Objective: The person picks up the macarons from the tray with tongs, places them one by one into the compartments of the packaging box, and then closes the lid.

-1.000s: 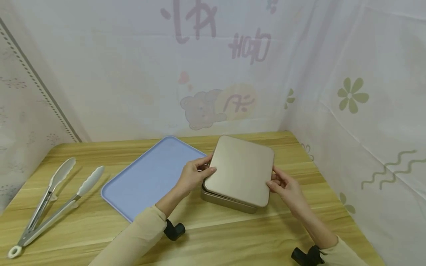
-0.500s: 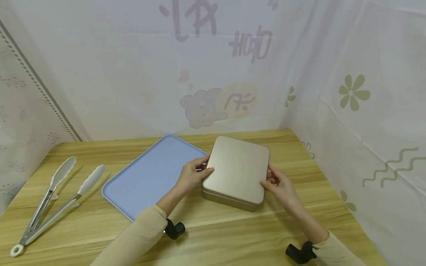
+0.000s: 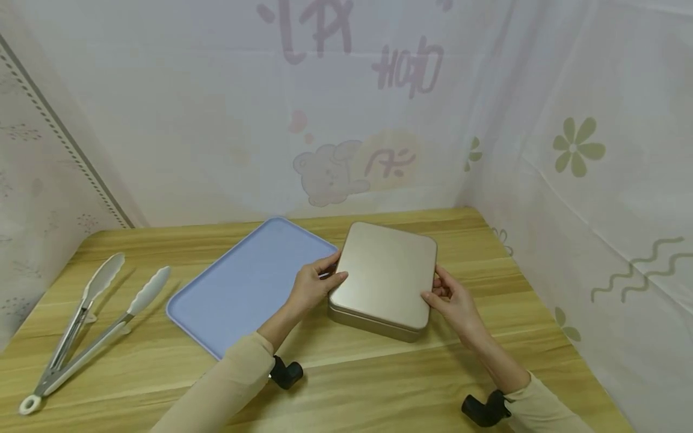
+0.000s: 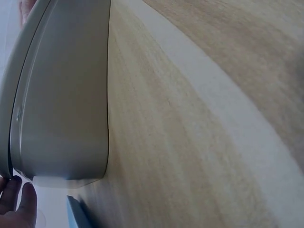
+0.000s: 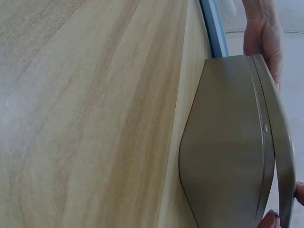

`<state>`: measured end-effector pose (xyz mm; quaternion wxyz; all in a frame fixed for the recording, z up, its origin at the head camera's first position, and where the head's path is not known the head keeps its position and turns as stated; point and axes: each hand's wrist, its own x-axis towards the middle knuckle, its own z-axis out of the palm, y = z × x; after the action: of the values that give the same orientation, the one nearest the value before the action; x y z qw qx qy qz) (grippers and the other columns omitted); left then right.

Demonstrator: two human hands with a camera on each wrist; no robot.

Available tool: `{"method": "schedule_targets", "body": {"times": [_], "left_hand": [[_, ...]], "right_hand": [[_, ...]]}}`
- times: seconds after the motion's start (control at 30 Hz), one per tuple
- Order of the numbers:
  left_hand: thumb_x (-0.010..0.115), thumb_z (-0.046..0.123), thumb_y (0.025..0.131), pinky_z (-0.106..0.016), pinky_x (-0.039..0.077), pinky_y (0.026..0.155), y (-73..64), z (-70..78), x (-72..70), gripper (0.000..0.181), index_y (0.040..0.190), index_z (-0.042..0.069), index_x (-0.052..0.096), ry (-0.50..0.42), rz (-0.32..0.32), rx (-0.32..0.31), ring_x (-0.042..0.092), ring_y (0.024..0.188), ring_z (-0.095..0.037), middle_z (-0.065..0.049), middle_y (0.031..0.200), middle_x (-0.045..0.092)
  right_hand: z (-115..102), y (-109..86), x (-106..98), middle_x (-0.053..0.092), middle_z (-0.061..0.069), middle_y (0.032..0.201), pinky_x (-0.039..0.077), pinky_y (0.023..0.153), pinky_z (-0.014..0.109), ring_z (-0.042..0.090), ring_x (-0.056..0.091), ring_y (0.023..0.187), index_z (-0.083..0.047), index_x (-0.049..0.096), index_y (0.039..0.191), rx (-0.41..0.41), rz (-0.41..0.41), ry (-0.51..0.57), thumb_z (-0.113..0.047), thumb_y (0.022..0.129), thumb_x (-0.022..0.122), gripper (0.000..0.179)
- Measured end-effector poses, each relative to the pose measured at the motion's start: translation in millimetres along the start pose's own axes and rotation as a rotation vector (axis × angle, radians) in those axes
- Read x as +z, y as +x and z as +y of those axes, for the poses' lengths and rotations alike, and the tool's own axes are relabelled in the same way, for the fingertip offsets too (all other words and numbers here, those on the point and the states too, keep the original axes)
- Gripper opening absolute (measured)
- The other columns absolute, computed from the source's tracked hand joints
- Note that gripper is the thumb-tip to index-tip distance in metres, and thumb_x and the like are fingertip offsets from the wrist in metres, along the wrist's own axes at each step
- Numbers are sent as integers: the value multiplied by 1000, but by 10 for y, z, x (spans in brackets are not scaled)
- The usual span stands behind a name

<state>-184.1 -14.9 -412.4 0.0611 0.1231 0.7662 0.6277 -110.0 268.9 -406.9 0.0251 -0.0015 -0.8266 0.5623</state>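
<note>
A gold-coloured metal tin [image 3: 373, 325] stands on the wooden table with its flat lid [image 3: 387, 273] on top. My left hand [image 3: 308, 291] pinches the lid's left edge, thumb on top and fingers at the side. On the opposite edge my right hand [image 3: 459, 308] holds the lid between thumb and curled fingers. The right wrist view shows a narrow gap between the lid and the tin wall [image 5: 225, 142] near the right fingertips. From the left wrist, a thin dark seam runs between lid and tin wall [image 4: 66, 104]. The tin's inside is hidden.
A blue rectangular tray [image 3: 243, 282] lies left of the tin, partly behind my left forearm. Spread tongs with pale scalloped tips [image 3: 54, 376] lie at the table's far left. Printed cloth [image 3: 216, 120] hangs behind the table and along both sides.
The lid's right side has moved left and down, so it now lines up with the tin instead of overhanging. My right hand moved left with it; the left hand has hardly moved.
</note>
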Motion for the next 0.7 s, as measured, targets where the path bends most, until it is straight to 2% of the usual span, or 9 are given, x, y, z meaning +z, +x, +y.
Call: {"method": "schedule_targets", "body": {"times": [0.43, 0.7], "left_hand": [[68, 9, 86, -33, 47, 92, -30, -38, 19, 53, 135, 4, 50, -10, 2, -39, 54, 119, -29, -13, 133, 54], [66, 11, 87, -31, 48, 92, -12, -63, 51, 50, 134, 6, 50, -1, 15, -43, 54, 119, -25, -12, 131, 55]], "right_hand": [[4, -7, 42, 48, 17, 106, 45, 71, 14, 10, 46, 84, 2, 26, 146, 44, -1, 11, -4, 90, 62, 68], [49, 5, 48, 46, 16, 108, 44, 72, 14, 12, 44, 88, 4, 25, 146, 45, 3, 13, -6, 90, 62, 68]]}}
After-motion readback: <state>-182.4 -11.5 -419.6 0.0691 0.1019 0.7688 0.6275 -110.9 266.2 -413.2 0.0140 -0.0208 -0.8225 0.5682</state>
